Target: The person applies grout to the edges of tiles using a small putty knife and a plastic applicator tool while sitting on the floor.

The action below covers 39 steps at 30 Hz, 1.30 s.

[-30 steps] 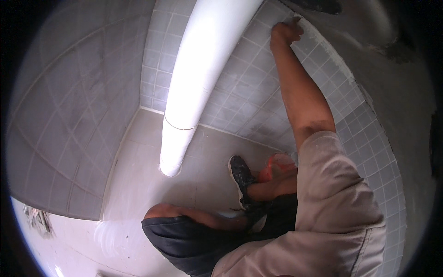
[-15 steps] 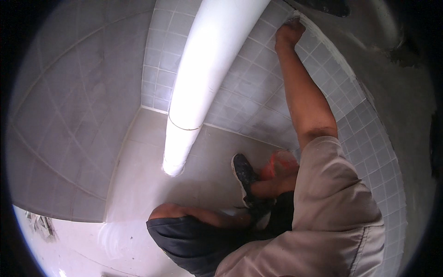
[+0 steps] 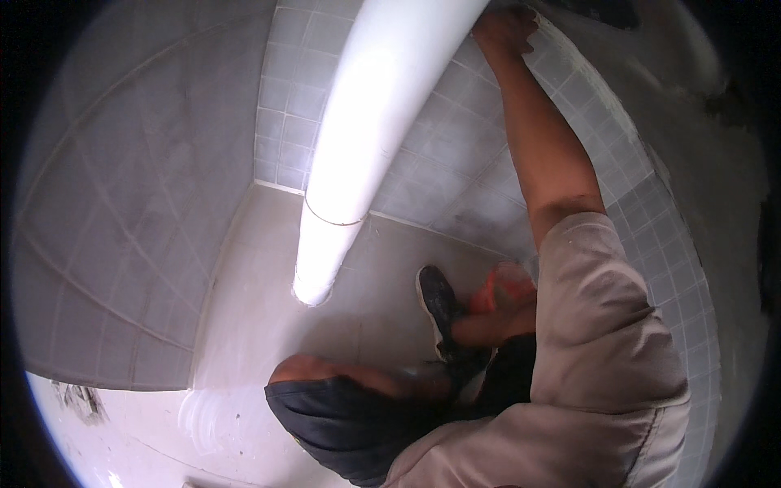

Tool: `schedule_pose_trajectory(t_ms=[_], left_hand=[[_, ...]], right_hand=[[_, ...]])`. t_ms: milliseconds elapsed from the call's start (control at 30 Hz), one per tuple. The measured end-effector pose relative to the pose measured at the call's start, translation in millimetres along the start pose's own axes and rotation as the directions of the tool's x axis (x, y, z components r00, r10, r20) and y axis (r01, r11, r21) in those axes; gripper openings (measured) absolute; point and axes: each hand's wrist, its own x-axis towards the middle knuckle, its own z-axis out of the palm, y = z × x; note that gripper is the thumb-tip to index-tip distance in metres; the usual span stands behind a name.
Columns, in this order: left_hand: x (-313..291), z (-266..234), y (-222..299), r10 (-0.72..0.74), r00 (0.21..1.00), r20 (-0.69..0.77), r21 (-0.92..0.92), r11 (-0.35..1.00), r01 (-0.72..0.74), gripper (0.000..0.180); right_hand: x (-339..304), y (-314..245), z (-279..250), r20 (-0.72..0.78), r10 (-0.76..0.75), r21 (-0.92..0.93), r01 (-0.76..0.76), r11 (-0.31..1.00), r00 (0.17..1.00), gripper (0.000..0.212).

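Observation:
At the top of the view, my right hand [image 3: 506, 31] presses against the upper part of the grey tiled wall [image 3: 455, 122]. Its fingers are curled toward the tiles, and whatever they hold is hidden by the hand. A rough whitish strip [image 3: 590, 77] runs along the tiles' top edge, just right of the hand. Close on its left stands a thick white pipe [image 3: 366, 122], which rises from the floor. My left hand is out of the picture.
Beside my shoe [image 3: 437, 297] on the grey floor [image 3: 244, 276] lies a red, partly see-through bag or container [image 3: 504, 285], its kind unclear. A second tiled wall [image 3: 138, 203] closes off the left. Debris [image 3: 81, 400] lies at lower left.
My right hand has shifted up and slightly left along the wall, closer to the pipe. The whole view has moved a little.

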Motion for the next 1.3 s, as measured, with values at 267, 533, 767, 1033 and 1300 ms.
schedule_pose_trajectory(t_ms=[267, 533, 767, 1033, 1300], left_hand=[[-8, 8, -8, -0.037, 0.999, -0.016, 0.005, 0.999, 0.037, 0.052], [-10, 12, -9, -0.053, 0.998, -0.033, -0.002, 0.999, 0.053, 0.051], [-11, 14, -10, -0.059, 0.998, -0.038, 0.004, 0.998, 0.059, 0.051], [-14, 23, -9, -0.059, 0.997, -0.046, -0.008, 0.998, 0.059, 0.050], [-8, 10, -8, -0.043, 0.998, -0.052, -0.008, 0.999, 0.042, 0.050]], right_hand=[[7, 30, -20, 0.240, -0.201, -0.834, 0.308, 0.458, 0.950, 0.043], [30, 13, 4, 0.257, 0.005, -0.568, 0.147, 0.810, 0.966, 0.044], [31, 6, 21, 0.090, 0.133, -0.195, -0.114, 0.974, 0.987, 0.044], [22, -14, 37, -0.031, 0.205, 0.469, -0.167, 0.867, 0.978, 0.045], [-7, -13, 35, -0.154, 0.086, 0.299, -0.037, 0.954, 0.984, 0.053]])
